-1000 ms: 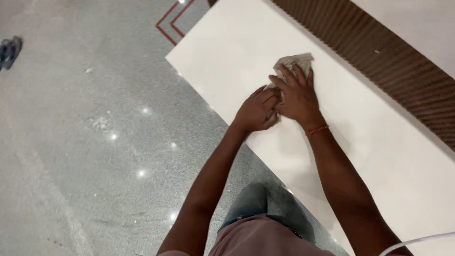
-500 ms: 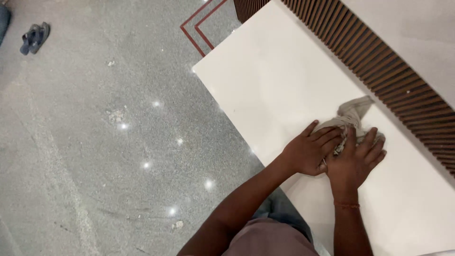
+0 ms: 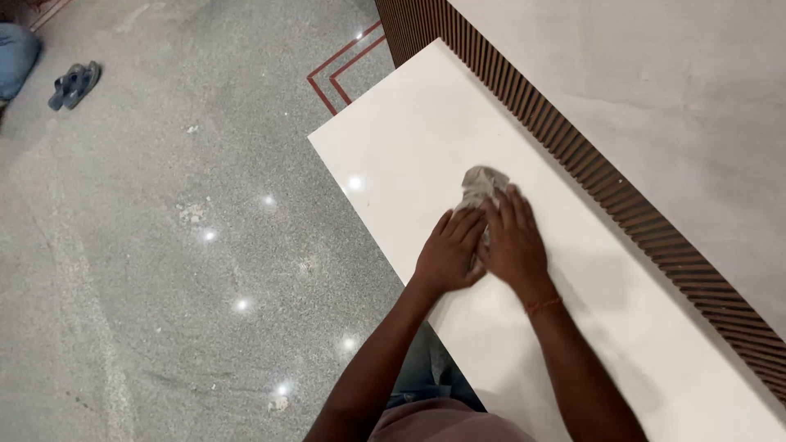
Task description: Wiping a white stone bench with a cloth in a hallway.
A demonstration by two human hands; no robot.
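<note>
White slab (image 3: 622,327): near end cut off by frame edge. Grey cloth (image 3: 479,187): bunched at slab middle, mostly hidden under both hands. Right hand (image 3: 516,245), left hand (image 3: 449,255): pressed side by side on cloth, fingers together, extended; grip apparently absent.

Indoor hall or lobby of building, maybe commercial – cannot tell which. Polished grey speckled stone floor (image 3: 164,245) mirroring ceiling lights, red inlay lines (image 3: 340,69) – long glossy white slab ledge (image 3: 409,131) against ribbed brown wood panelling (image 3: 573,164). Pair of sandals (image 3: 74,84) left on floor.
</note>
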